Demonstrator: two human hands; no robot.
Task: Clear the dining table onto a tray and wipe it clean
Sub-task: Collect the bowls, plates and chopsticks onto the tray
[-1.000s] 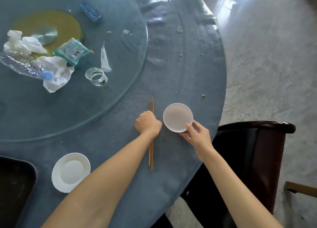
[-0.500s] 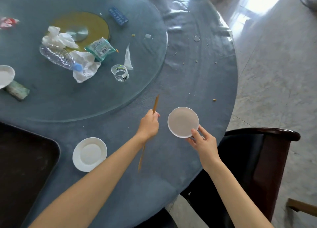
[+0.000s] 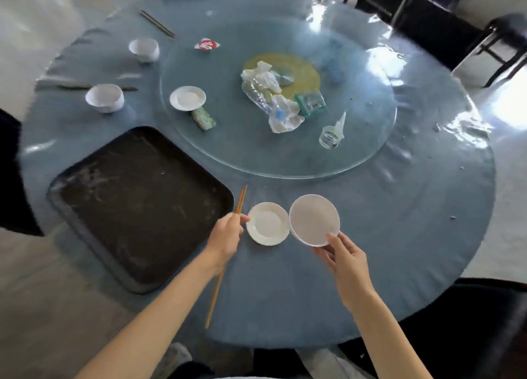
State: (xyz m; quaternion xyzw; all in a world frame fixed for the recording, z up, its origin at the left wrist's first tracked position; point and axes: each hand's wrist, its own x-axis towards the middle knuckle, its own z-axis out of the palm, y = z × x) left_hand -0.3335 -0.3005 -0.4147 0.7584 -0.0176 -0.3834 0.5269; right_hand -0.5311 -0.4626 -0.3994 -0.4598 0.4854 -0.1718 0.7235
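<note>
Lifted since 1 second ago: chopsticks (image 3: pixel 239 205) gripped in left hand (image 3: pixel 226 236), bowl (image 3: pixel 313 219) pinched by right hand (image 3: pixel 346 260); tray (image 3: pixel 85 227) at left presumably next.

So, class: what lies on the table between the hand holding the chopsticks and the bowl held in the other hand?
In the head view, a small white saucer lies on the table between the left hand, which grips the chopsticks, and the bowl held by the right hand.
</note>
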